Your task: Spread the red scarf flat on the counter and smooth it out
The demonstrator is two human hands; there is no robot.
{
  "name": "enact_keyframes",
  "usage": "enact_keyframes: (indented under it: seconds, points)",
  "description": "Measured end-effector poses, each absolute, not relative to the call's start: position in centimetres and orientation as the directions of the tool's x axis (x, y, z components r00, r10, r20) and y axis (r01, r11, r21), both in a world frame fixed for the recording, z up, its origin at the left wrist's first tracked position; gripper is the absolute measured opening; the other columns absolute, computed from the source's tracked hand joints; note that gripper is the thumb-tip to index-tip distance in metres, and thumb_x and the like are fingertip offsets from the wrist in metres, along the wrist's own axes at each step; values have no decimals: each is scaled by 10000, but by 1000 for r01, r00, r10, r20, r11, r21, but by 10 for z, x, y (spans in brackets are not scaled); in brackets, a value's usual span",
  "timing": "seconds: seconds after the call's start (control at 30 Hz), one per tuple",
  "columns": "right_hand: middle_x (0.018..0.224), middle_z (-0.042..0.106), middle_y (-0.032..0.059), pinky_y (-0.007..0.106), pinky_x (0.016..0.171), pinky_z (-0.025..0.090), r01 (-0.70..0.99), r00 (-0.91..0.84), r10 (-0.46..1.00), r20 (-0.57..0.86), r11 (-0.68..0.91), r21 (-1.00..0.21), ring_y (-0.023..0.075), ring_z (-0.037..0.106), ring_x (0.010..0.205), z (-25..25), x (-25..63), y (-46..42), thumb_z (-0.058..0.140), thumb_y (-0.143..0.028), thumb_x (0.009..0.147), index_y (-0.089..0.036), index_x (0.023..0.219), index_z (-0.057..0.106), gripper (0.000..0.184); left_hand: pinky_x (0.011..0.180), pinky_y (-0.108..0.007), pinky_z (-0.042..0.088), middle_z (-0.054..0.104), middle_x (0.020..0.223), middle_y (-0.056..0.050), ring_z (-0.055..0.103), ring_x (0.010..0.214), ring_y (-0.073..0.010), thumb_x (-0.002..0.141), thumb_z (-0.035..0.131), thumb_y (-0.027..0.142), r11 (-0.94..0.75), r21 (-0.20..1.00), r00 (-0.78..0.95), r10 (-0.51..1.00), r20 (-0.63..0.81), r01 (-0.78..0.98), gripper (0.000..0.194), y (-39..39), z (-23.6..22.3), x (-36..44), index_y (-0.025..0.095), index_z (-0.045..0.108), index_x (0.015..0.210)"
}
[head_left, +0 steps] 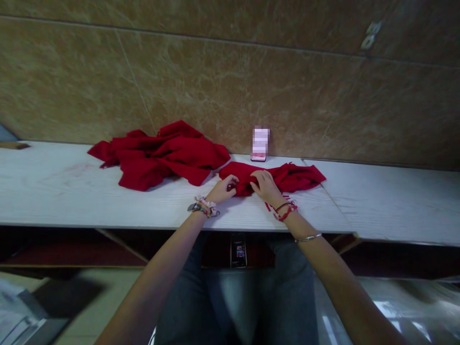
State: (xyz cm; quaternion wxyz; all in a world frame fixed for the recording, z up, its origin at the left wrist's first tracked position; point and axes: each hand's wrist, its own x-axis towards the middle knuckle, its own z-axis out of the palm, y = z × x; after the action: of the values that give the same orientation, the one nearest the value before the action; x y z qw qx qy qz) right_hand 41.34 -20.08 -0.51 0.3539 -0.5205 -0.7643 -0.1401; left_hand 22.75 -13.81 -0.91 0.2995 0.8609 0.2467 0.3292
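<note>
A red fringed scarf [291, 176] lies bunched on the white table [64, 191] in front of me. My left hand [224, 189] is closed on its left end. My right hand [265, 187] is pressed on the folded cloth just beside it, fingers curled into the fabric. Red fringe strands [268, 206] trail near my right wrist. Both wrists carry bracelets. A bigger heap of red cloth [161, 155] lies crumpled to the left, apart from my hands.
A phone [259, 143] leans upright against the brown marble wall [230, 81] behind the scarf. Another phone [238, 252] rests on my lap under the table edge. A second white tabletop [395, 201] adjoins at the right.
</note>
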Motion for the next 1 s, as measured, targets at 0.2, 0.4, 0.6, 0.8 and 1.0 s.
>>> enact_keyframes:
  seconds: [0.2, 0.4, 0.6, 0.8, 1.0]
  points:
    - [984, 575, 88, 445, 924, 338, 892, -264, 674, 690, 442, -91, 223, 497, 977, -5, 410, -202, 467, -206, 809, -214, 873, 614, 160, 571, -226, 419, 541, 644, 34, 523, 595, -107, 725, 471, 209, -765, 576, 644, 600, 475, 287, 48, -136, -10, 226, 181, 474, 764]
    - [870, 562, 76, 425, 880, 377, 873, -110, 580, 807, 445, -201, 218, 504, 891, -1, 412, -202, 403, -231, 848, -216, 776, 571, 184, 668, -269, 426, 585, 755, -17, 540, 698, -138, 753, 495, 233, -830, 377, 511, 552, 659, 410, 71, -138, -2, 222, 170, 498, 786]
    - [896, 492, 91, 440, 839, 403, 888, 245, 346, 906, 296, -353, 227, 488, 894, 2, 436, -205, 359, -283, 858, -210, 768, 535, 211, 731, -340, 424, 600, 771, -49, 547, 787, -198, 731, 522, 182, -838, 140, 624, 493, 606, 527, 64, -135, -4, 225, 170, 561, 781]
    - [1127, 499, 116, 491, 994, 279, 913, -137, 539, 831, 394, -105, 239, 432, 1107, 5, 417, -213, 422, -245, 822, -202, 1078, 523, 278, 753, -291, 440, 583, 868, -62, 545, 813, -175, 760, 431, 106, -791, 157, 403, 458, 792, 591, 206, -138, -7, 222, 172, 569, 899]
    - [1147, 539, 94, 506, 1044, 184, 834, -402, 637, 658, 551, -23, 232, 432, 1137, 5, 395, -217, 495, -339, 798, -209, 1111, 528, 340, 699, -272, 448, 589, 854, -60, 562, 756, -164, 774, 410, 103, -848, 82, 550, 411, 727, 524, 230, -143, -7, 223, 170, 576, 919]
